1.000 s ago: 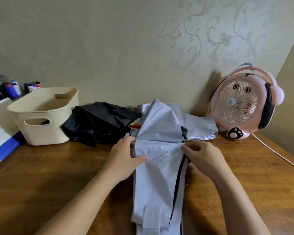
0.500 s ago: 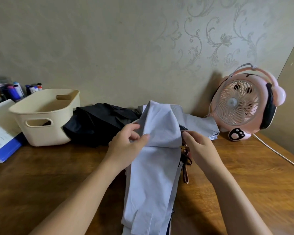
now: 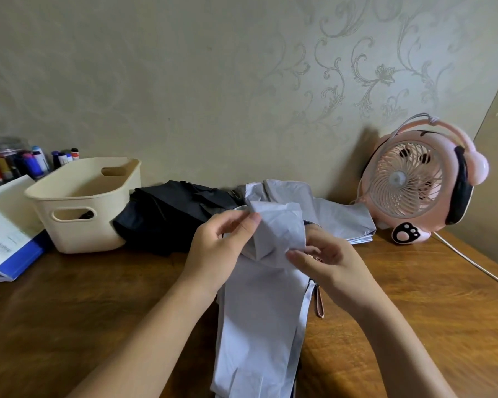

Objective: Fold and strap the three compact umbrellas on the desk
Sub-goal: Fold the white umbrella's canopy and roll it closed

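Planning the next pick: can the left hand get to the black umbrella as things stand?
Probably yes: black umbrella lies uncovered just beyond the left hand, nothing between, but that hand pinches the grey umbrella now.

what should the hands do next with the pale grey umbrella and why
Probably fold the raised fabric flap down flat against the pale grey fabric compact umbrella. The left hand pinches that flap up, the right hand grips its lower edge, and the rest lies loose, not yet strapped.
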